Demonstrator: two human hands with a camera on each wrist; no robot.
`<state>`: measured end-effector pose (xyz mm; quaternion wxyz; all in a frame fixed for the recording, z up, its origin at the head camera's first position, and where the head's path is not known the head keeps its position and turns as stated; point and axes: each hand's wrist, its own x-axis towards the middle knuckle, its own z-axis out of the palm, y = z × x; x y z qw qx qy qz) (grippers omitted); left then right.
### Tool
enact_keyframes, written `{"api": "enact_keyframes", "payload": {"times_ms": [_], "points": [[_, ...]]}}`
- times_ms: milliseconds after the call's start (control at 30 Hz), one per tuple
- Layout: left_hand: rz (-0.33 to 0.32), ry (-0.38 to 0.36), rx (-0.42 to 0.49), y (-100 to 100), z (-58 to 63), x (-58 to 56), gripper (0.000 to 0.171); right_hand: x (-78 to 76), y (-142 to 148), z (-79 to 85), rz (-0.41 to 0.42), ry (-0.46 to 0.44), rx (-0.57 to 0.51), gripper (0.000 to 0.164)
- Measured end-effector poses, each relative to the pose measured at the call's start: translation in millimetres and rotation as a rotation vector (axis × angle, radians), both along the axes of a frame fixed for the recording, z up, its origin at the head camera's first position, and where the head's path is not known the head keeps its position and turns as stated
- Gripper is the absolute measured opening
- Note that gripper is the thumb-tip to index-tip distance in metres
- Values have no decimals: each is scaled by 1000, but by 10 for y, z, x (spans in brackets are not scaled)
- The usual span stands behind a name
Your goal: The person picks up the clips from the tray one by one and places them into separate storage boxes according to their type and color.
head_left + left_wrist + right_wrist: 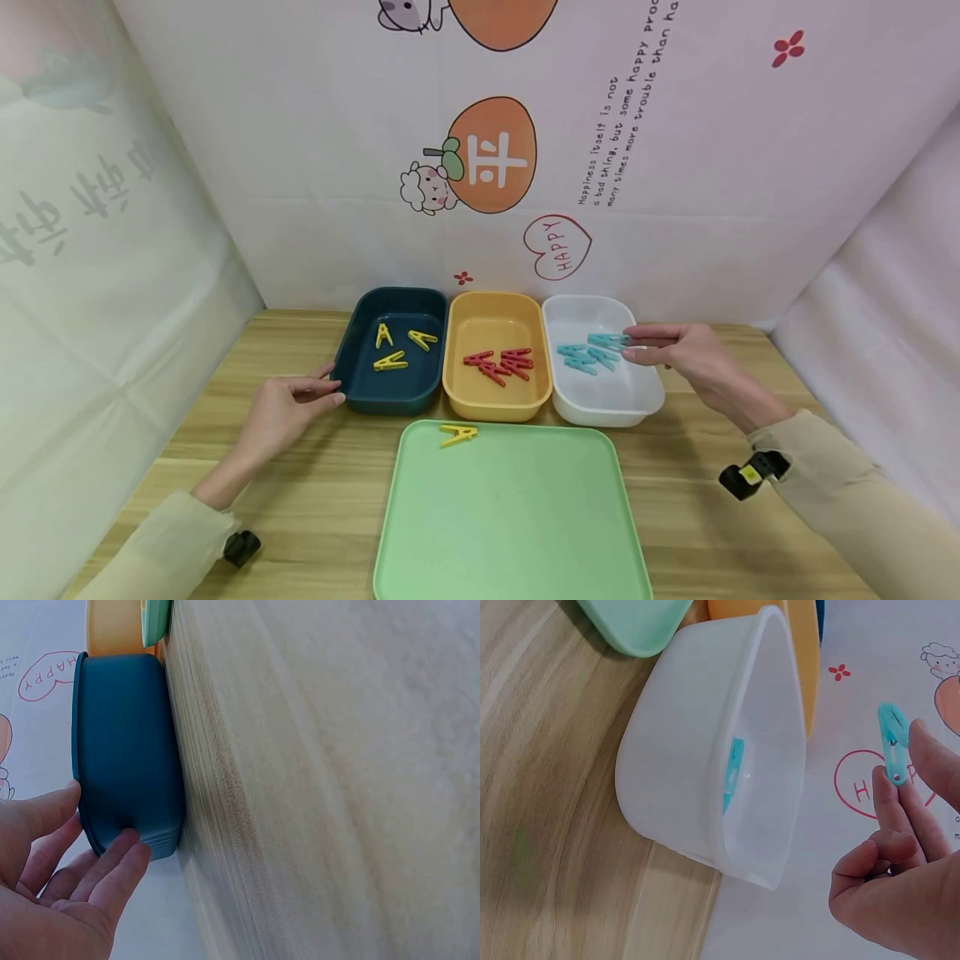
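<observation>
My right hand (686,354) pinches a light blue clothespin (894,742) between thumb and fingertips, over the right side of the white bin (645,392). Several more light blue clothespins (581,364) lie in that bin. At the left, my left hand (281,412) touches the outer front-left corner of the dark blue bin (127,742), its thumb at the rim and its fingers along the outside. Three yellow clothespins (390,362) lie inside the dark blue bin. Several red clothespins (516,363) are grouped in the yellow bin (480,321).
A light green tray (510,517) lies in front of the bins, with one yellow clothespin (458,435) near its far left corner. The three bins stand side by side on the wooden table (330,492), close to a printed cloth backdrop (337,167).
</observation>
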<state>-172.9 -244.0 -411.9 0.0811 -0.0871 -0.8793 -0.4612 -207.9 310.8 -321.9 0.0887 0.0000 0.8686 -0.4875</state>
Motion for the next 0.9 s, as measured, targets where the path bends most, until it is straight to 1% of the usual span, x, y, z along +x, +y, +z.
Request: {"api": "enact_keyframes", "payload": {"times_ms": [200,400,567,900], "points": [[4,-6,-9,-2,7,1,25,-91,-33,-41,7,-13,2,66],[9,-3,-20,2,3,-1,25,-183,-81,-89,7,-51,-6,69],[8,-1,-13,3,-2,-10,25,-246,-134,-133,10,-71,-10,65],[5,-8,-12,0,-3,-6,24,-337,-180,-253,12,-49,77,59]]}}
